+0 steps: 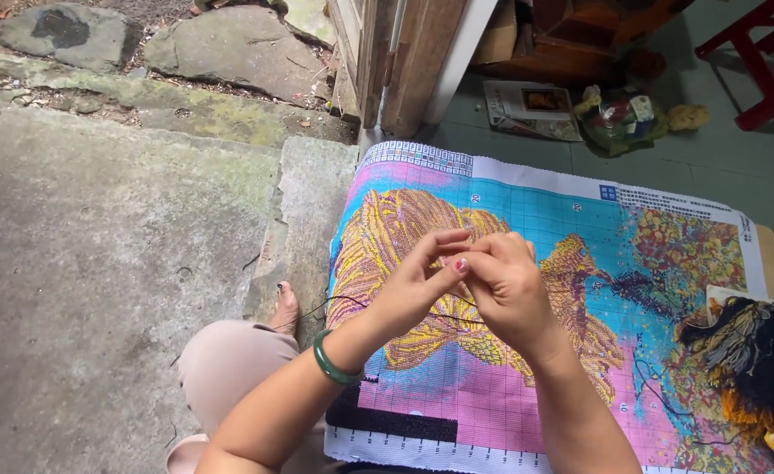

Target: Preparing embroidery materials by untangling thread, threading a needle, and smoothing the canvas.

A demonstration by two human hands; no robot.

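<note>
Left hand and right hand met fingertip to fingertip above the cross-stitch canvas, both pinched on a dark thread (barely visible). The thread trailed left towards the knee; a bundle of floss lay at the canvas's right edge.

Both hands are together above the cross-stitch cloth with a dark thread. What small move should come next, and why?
Probably draw the dark thread taut, easing the left hand away from the right hand. The fingertips meet in a pinch above the cross-stitch cloth, and the thread hangs slack in a loop toward the knee. Whether a needle is held is too small to tell.
</note>
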